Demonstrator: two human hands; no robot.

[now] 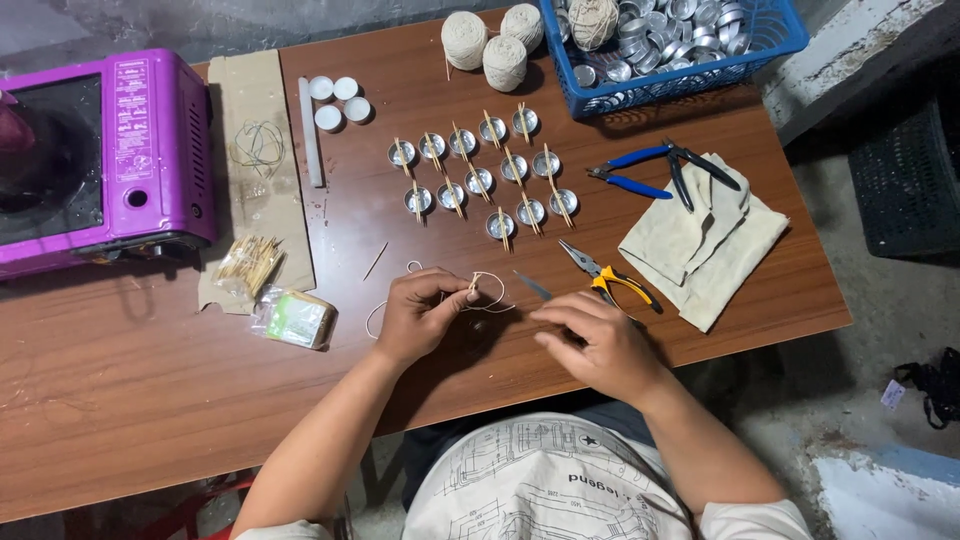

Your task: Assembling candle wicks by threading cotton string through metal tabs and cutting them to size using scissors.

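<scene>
- Left hand (425, 312) pinches a small wooden stick (473, 287) wound with pale wick string (487, 297), near the worktop's (130, 380) front edge.
- Right hand (597, 343) rests just beside it, fingers curled, grip holding nothing visible.
- Yellow-handled pliers (612, 280) lie close behind the right hand.
- Rows of metal tealight cups (485, 180) sit mid-worktop.

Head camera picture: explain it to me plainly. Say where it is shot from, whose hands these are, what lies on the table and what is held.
There is no machine here. One camera worn on a person's head looks down at their two bare hands over a brown wooden table. The left hand pinches a loop of pale string with a small wooden stick. The right hand rests beside it; whether it grips anything is unclear. Beyond lie rows of small metal cups with sticks across them, yellow-handled pliers, blue-handled cutters beside a folded cloth, three balls of twine, a blue basket of empty cups, and a purple stove.
</scene>
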